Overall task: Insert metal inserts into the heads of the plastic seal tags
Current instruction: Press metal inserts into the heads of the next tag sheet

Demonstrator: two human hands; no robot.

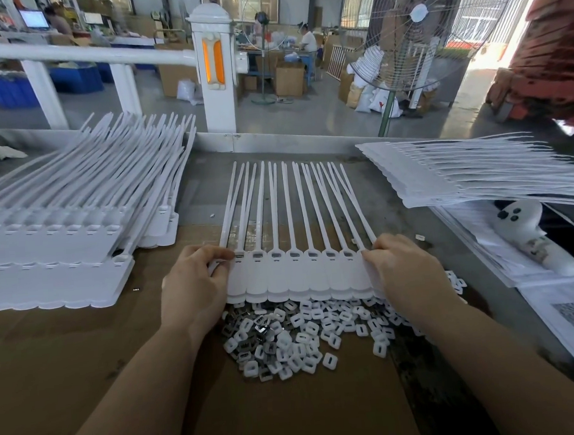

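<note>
White seal tags (299,277) lie over white-and-silver inserts (296,337) on brown cardboard (85,347); the post (214,70) bears orange.

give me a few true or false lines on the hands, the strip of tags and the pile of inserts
1. Both hands hold the strip of seal tags, the left hand at one end and the right hand at the other. True.
2. The pile of inserts lies beyond the strip, by the metal rail. False: it lies nearer the person, under the strip's near edge.
3. The strip's tails point away from the person. True.
4. The stack of tag sheets on the left is blue. False: it is white.
</note>
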